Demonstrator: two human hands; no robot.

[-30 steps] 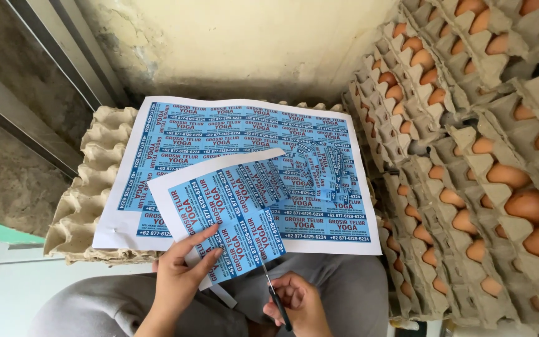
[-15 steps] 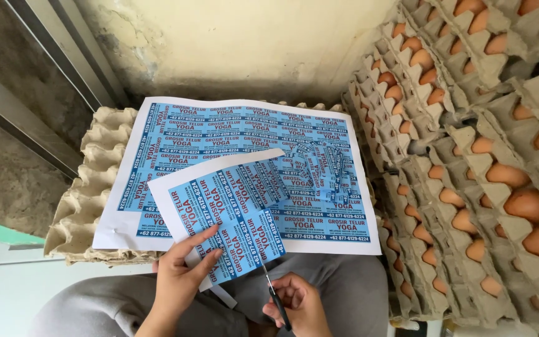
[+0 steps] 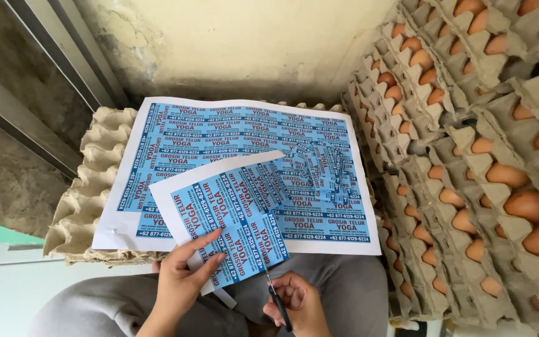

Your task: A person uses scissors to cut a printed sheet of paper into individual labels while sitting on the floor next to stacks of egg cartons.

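1. The left hand [image 3: 185, 281] pinches a partly cut sheet [image 3: 229, 218] over the lap, fingers spread across its near edge.
2. The right hand [image 3: 297, 302] is closed around scissors [image 3: 276, 293], whose blades bite the sheet's lower edge.
3. The sheet is blue-printed with white margins, its long axis slanting up toward the right.
4. It overlaps a full sheet [image 3: 244, 150] lying on empty egg trays [image 3: 88, 193].

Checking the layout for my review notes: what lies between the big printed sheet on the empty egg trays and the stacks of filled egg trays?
In the head view, nothing: the printed sheet reaches right up to the filled egg trays, with only a narrow dark gap there.
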